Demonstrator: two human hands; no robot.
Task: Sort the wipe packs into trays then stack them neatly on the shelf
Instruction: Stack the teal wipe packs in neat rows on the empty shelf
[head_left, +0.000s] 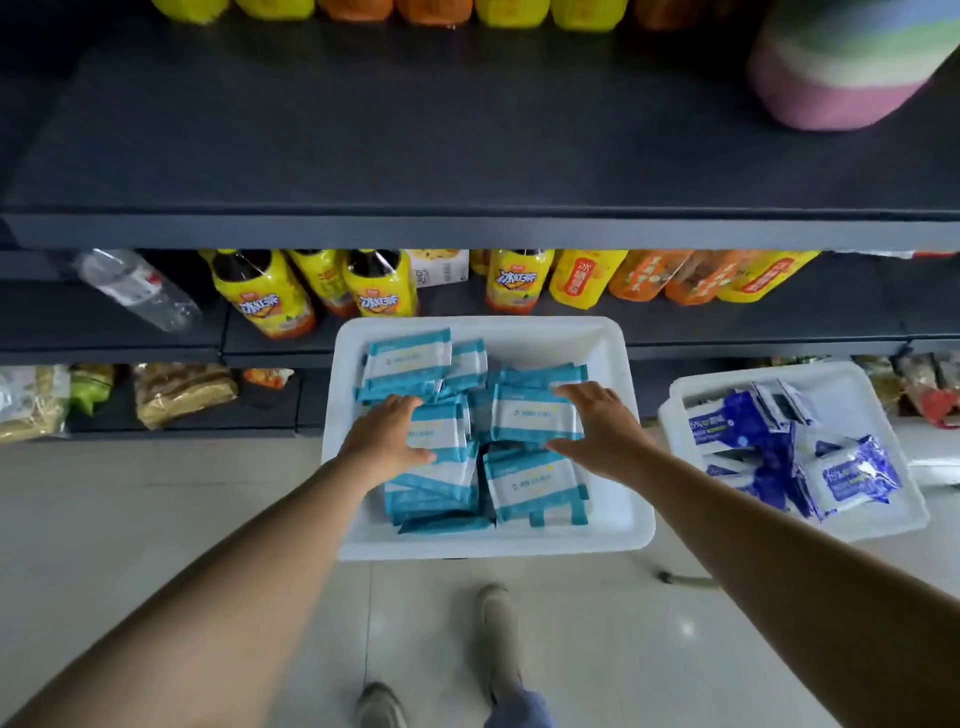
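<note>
I see both of my hands reaching into the near white tray, which sits in front of the dark shelving and is filled with light-blue wipe packs. My left hand lies palm down on a pack in the left half of the pile, fingers fairly straight and spread, thumb out toward the middle; it presses on the pack rather than wrapping it. My right hand spans the top light-blue pack right of centre: fingers lie along its far edge and the thumb sits at its near edge, so it has that pack lightly bracketed. I cannot tell whether the pack is lifted.

That pack's long axis runs left to right across the tray, its printed face up. Most packs in the pile lie flat with the same left-right run, some skewed and overlapping.

To the right, a second white tray on the floor holds dark-blue wipe packs lying at mixed angles. The wide upper shelf is dark. Yellow tea bottles stand on the shelf behind the near tray.
</note>
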